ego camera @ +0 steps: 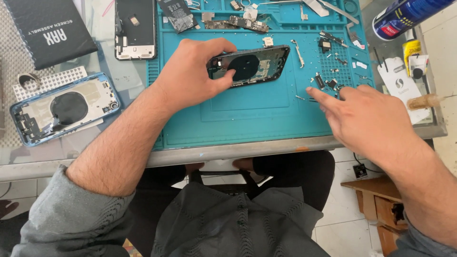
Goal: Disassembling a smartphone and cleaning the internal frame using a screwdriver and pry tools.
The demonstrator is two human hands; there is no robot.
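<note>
On the teal mat, left hand grips black phone frame — right hand loose, pointing.

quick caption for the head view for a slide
Left hand steadies a black phone housing on a teal repair mat while the right hand reaches for small parts.

Left hand gripping black phone housing, right hand pointing at small parts

A glass-topped worktop with a metal edge is filling the upper half, daylight reflecting off it at nine o'clock. Pale floor tiles are showing at five o'clock, where a low wooden stool is standing beside a black cable.
</note>
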